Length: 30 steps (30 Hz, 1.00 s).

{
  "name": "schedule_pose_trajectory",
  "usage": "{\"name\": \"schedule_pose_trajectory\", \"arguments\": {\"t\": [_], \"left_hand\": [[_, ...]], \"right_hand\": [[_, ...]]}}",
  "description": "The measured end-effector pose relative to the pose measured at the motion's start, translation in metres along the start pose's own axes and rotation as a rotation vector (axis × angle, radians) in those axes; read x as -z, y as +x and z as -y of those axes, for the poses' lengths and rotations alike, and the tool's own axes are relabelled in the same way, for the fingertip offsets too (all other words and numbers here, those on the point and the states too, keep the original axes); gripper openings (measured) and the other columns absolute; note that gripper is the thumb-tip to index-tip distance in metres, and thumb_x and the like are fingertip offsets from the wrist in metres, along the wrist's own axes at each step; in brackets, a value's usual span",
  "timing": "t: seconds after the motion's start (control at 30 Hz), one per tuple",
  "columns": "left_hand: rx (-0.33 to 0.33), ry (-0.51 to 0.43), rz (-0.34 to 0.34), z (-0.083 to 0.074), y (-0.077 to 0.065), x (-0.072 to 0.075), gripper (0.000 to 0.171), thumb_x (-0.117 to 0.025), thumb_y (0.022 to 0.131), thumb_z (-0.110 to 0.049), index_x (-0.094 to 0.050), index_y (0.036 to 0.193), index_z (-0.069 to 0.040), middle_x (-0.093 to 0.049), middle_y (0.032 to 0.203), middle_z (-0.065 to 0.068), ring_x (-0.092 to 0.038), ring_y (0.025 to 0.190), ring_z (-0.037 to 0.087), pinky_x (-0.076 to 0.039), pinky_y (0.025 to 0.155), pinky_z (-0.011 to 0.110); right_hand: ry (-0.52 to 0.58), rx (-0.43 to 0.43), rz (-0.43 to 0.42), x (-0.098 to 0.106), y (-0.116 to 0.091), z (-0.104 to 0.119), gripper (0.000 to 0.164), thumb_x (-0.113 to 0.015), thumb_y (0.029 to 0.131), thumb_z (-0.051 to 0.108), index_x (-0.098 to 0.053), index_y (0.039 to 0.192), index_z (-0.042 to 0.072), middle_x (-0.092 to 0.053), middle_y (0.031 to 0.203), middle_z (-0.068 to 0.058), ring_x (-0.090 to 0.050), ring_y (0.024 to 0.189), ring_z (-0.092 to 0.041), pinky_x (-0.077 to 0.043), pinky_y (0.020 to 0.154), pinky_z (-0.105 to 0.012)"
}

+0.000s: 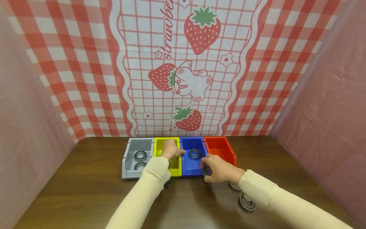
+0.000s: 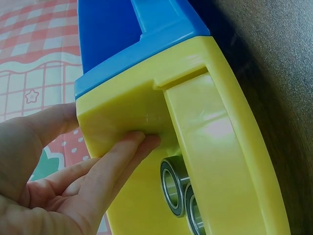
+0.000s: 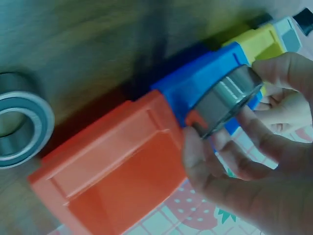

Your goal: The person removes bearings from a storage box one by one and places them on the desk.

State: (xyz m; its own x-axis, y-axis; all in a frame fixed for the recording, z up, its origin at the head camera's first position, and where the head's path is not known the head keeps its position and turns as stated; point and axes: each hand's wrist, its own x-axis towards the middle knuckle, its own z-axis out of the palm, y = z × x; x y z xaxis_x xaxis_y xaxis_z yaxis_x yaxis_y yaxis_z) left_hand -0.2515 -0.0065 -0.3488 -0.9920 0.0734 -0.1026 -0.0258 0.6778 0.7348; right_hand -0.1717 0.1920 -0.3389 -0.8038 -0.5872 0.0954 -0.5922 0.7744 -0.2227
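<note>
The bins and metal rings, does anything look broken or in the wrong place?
Nothing looks broken, and the four bins stand in a neat row. Two metal rings lie on the table outside the bins, while more rings sit inside, so they look a bit odd.

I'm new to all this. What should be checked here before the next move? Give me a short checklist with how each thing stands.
1. Held bearing secured: ok, the right grip pinches it.
2. Room in the blue bin: ok, one bearing lies inside, with bare floor around.
3. Held bearing clear of the blue bin's edge: cannot tell, they look close.
4. Left grip clear of the bins: not ok, its fingers reach into the yellow bin.
5. Table free of loose bearings: not ok, at least two lie there.
</note>
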Motion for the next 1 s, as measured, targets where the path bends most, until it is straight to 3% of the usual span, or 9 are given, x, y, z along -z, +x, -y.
{"name": "schedule_pose_trajectory", "arguments": {"t": [0.1,0.3,0.47,0.63,1.0], "left_hand": [[0.005,-0.01,0.008,-0.001,0.0,0.0,0.032,-0.081,0.08,-0.02,-0.066,0.092,0.006,-0.071,0.079,0.015,-0.061,0.06,0.018,-0.044,0.055,0.022],[0.004,-0.01,0.007,-0.002,0.0,-0.002,0.033,-0.08,0.08,-0.02,-0.066,0.093,0.007,-0.071,0.077,0.015,-0.059,0.057,0.017,-0.043,0.053,0.021],[0.005,0.018,-0.004,-0.002,0.0,-0.002,0.032,-0.081,0.079,-0.021,-0.067,0.088,0.006,-0.07,0.074,0.014,-0.059,0.059,0.018,-0.044,0.053,0.022],[0.023,0.033,0.008,-0.001,0.001,-0.001,0.03,-0.081,0.08,-0.023,-0.067,0.083,0.004,-0.069,0.07,0.012,-0.06,0.058,0.019,-0.042,0.05,0.021],[0.024,0.017,0.007,-0.002,-0.001,-0.001,0.033,-0.081,0.08,-0.022,-0.066,0.09,0.006,-0.067,0.073,0.012,-0.055,0.06,0.017,-0.042,0.054,0.022]], "right_hand": [[-0.026,0.011,-0.033,-0.006,-0.01,-0.002,0.027,-0.077,0.069,0.014,-0.061,0.09,0.009,-0.057,0.083,-0.002,-0.05,0.076,-0.012,-0.044,0.064,-0.021],[-0.109,-0.046,-0.059,-0.02,-0.027,-0.002,0.028,-0.074,0.074,0.019,-0.057,0.095,0.012,-0.05,0.087,-0.001,-0.045,0.078,-0.014,-0.04,0.064,-0.025],[-0.155,-0.052,-0.065,-0.028,-0.037,-0.003,0.03,-0.077,0.073,0.02,-0.058,0.095,0.011,-0.048,0.086,-0.002,-0.042,0.077,-0.015,-0.04,0.064,-0.027],[-0.156,-0.043,-0.059,-0.034,-0.042,-0.005,0.031,-0.079,0.071,0.019,-0.058,0.092,0.01,-0.049,0.085,-0.003,-0.044,0.074,-0.017,-0.04,0.061,-0.026],[-0.163,-0.069,-0.065,-0.045,-0.046,-0.012,0.032,-0.08,0.067,0.019,-0.059,0.089,0.01,-0.053,0.086,-0.005,-0.05,0.076,-0.018,-0.047,0.064,-0.033]]}}
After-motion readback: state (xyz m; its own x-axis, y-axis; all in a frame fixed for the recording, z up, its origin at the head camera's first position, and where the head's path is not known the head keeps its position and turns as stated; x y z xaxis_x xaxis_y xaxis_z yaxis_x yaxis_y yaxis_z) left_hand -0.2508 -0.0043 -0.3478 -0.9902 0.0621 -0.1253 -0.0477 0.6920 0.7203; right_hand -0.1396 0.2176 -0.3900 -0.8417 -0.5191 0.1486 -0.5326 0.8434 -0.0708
